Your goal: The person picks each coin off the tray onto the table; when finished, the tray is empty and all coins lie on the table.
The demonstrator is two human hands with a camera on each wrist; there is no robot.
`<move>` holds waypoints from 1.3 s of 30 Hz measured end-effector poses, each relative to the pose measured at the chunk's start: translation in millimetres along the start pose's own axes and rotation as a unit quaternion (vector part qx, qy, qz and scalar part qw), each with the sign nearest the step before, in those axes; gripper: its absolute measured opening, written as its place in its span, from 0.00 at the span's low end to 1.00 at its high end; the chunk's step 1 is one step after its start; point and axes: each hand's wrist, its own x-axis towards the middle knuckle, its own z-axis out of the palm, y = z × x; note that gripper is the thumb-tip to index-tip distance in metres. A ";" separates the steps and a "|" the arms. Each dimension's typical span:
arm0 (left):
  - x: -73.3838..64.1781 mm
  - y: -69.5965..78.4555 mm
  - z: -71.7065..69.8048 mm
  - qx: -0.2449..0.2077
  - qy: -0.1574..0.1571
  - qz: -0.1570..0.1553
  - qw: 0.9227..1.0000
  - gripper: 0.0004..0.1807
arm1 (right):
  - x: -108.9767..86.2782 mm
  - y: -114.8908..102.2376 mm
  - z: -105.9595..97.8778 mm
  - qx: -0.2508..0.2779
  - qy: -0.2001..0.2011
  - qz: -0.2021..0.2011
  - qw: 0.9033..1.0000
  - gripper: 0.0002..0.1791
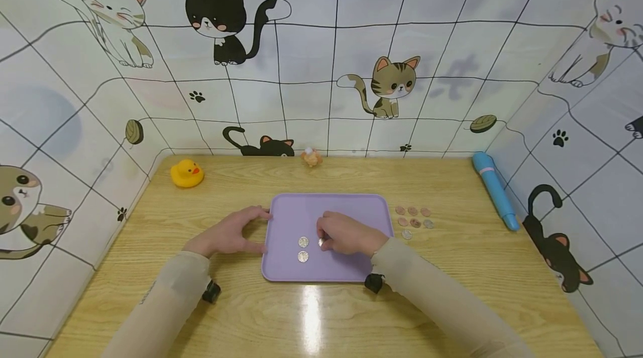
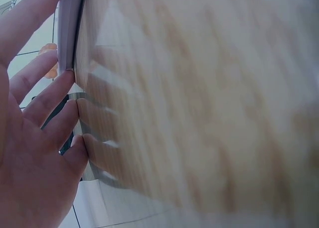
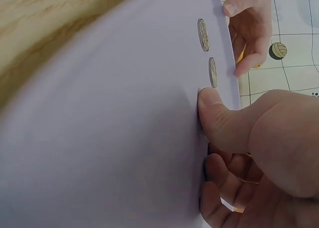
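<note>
Pinching a coin: right hand has thumb + fingertips curled in on a silver coin, w/ just a sliver showing, abt mid-tray. Basically no gap; tips are down at the purple tray's surface per the R wrist cam.
Left hand: fingers loosely spread, thumb + index touching the tray's left edge, nothing gripped afaict.
Coins on tray: far coin & near coin, both silver, flat, left of tray center, small gap btwn them.
Coins off tray: coppery coins + two silvery extras, flat on the table just right of the tray.
Coin tip: imo pinch by the rim, keep it low over the tray, let go flat. Thin coins prob slip or skid if pressed on one side, so don't bump the far coin.
Tray tip: L hand's light touch is prob enough to stop it sliding; no need to squeeze.
Coin markings: relief visible in R wrist cam, can't read it.
Sleeve text: faint mark on left sleeve, near-left of tray, too small tbh.
Brands: none legible on blue tube (right of tray) or yellow duck (far-left of tray).
</note>
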 end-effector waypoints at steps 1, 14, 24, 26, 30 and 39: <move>-0.1 0.2 -0.2 0.000 0.000 -0.001 1.000 0.42 | -0.2 0.3 0.2 0.001 0.002 -0.001 1.000 0.11; -0.3 -0.1 0.5 0.001 0.001 -0.003 1.000 0.42 | -1.5 -0.8 -1.7 0.034 0.014 -0.009 0.999 0.11; 0.1 -0.9 0.5 0.002 0.002 0.000 1.000 0.42 | -3.1 1.4 -2.8 0.054 0.026 -0.025 0.998 0.10; 0.3 -0.4 0.4 0.000 0.002 0.001 1.000 0.42 | -3.7 1.2 -3.3 0.063 0.025 -0.020 0.998 0.09; 0.7 0.1 -0.3 0.000 0.002 0.005 1.000 0.41 | -5.0 1.4 -4.1 0.074 0.031 -0.023 0.997 0.08; 0.1 2.4 -0.7 0.001 0.000 0.008 1.000 0.40 | -8.0 6.0 -0.7 0.098 0.041 -0.038 0.994 0.07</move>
